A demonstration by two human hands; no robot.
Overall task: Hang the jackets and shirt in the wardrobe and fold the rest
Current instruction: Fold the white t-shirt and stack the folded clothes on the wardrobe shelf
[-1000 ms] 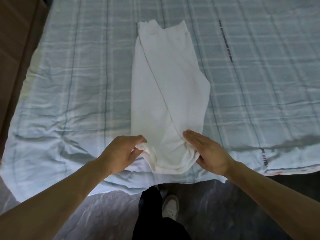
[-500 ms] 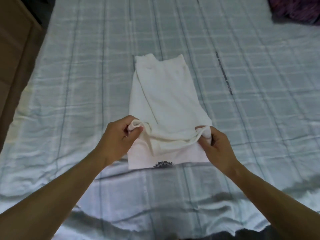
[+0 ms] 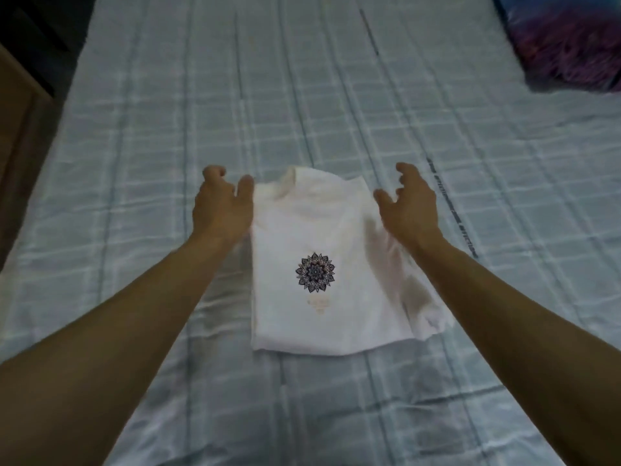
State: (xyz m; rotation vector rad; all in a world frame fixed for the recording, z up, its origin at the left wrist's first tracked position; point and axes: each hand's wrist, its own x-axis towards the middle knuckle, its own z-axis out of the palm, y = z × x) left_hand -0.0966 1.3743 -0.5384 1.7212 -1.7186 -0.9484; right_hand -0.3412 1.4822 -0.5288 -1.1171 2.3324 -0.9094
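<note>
A white T-shirt (image 3: 322,274), doubled into a compact rectangle, is lying flat on the checked bedsheet (image 3: 134,163), nearer the foot edge of the bed than the head and roughly midway between the two long edges. Its printed mandala motif (image 3: 315,272) is facing up, which suggests the lower half is folded over the upper so the front shows. The left hand (image 3: 221,203) is hovering at the far left corner of the folded garment, fingers loosely curled, the thumb just at the cloth's edge; whether it is touching the cloth cannot be told. The right hand (image 3: 408,205) is hovering over the far right corner, fingers spread and bent, gripping nothing. Both hands are sitting where a fold would be let go, so the judgement is that the fold is being released and one garment is close to done. A loose flap (image 3: 426,307) is spilling past the right side of the rectangle, probably needing tucking before stacking. A purple patterned cushion (image 3: 564,45) is lying at the far right corner of the bed. No container is in view; the wardrobe is not showing, and a brown wooden surface (image 3: 16,136) is running along the bed's left edge.
</note>
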